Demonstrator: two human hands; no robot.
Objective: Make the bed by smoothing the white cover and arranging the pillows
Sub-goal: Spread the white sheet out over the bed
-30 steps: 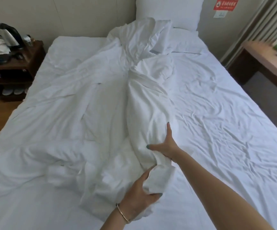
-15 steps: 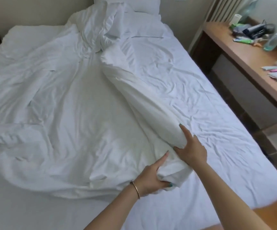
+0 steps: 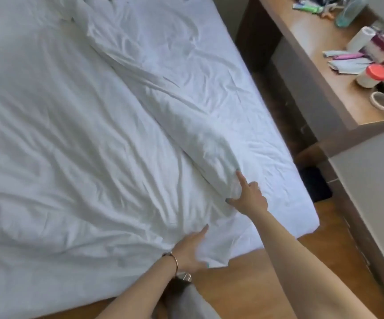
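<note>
Cover (image 3: pixel 75 134) mid-spreading: corner gripped in left hand (image 3: pixel 192 249), fold pinched by right hand (image 3: pixel 249 195); next, needs pulling flat toward bed (image 3: pixel 285 203) corner.

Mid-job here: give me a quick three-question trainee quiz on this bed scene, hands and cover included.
1. True or false: the left hand grips the white cover at the bed's foot edge.
2. Where is the right hand? A) on the desk B) against the end of the cover's long bunched fold C) hanging free
3. Fill in: the jar on the wooden desk has a ____ lid.

Key: 1 true; 2 B; 3 red. The red-lidded jar stands near the desk's near end.
</note>
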